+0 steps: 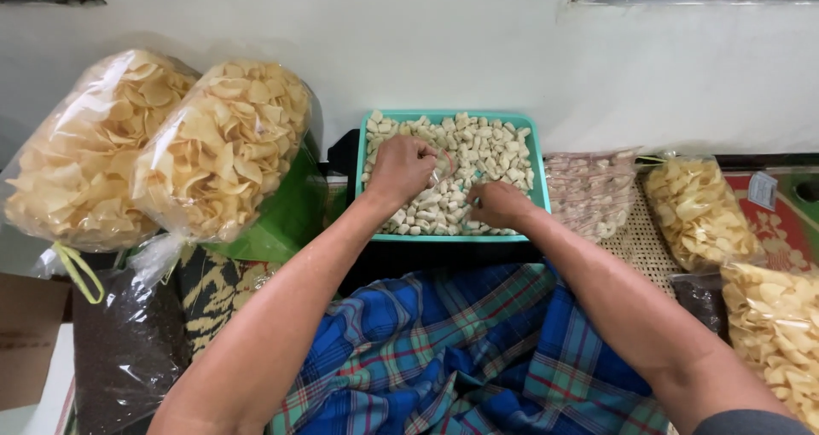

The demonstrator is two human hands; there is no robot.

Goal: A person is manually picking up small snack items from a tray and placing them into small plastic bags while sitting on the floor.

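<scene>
Head view: left fingers [418,158] pinch a small clear bag [443,167] over the tray [367,158]; right fingers [479,203] closed on pale pieces [486,149].

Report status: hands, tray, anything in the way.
Left hand pinching a small clear plastic bag over the teal plastic tray. Right hand in the pale snack pieces. Nothing in the way.
</scene>
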